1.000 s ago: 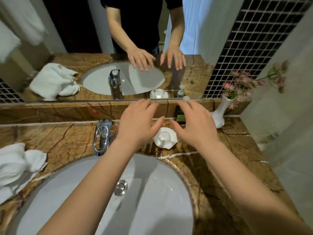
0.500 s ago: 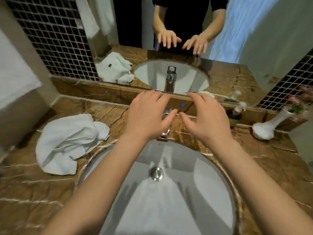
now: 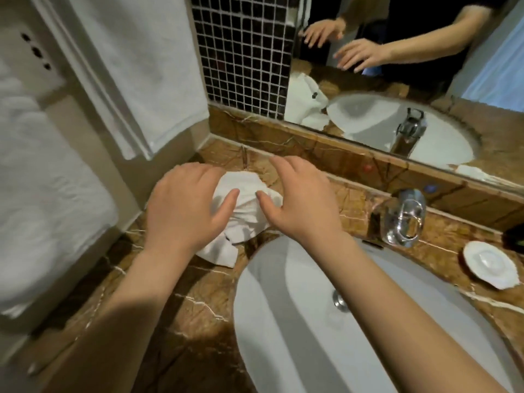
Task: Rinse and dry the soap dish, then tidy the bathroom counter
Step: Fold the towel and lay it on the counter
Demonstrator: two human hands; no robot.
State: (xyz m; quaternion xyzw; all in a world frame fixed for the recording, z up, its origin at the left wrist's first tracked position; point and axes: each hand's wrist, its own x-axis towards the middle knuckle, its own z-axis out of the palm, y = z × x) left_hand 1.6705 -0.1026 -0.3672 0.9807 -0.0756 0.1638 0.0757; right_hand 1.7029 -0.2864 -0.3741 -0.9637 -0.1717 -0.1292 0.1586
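A crumpled white towel (image 3: 243,211) lies on the brown marble counter (image 3: 198,307) left of the sink, partly covered by both hands. My left hand (image 3: 184,205) hovers over its left side, fingers spread, holding nothing. Over the towel's right side is my right hand (image 3: 300,199), likewise spread with fingers apart; whether either hand touches the cloth I cannot tell. The white soap dish (image 3: 489,265) sits on the counter far right, beside the chrome faucet (image 3: 402,219).
The white oval sink (image 3: 283,321) fills the lower right. A mirror (image 3: 425,80) runs along the back wall above a marble ledge. White towels (image 3: 147,66) hang on the left wall, and a folded one (image 3: 42,194) sits at far left.
The view swung left from the soap dish and faucet to the towel. Both hands moved left with it and now hang over the towel instead of the faucet.
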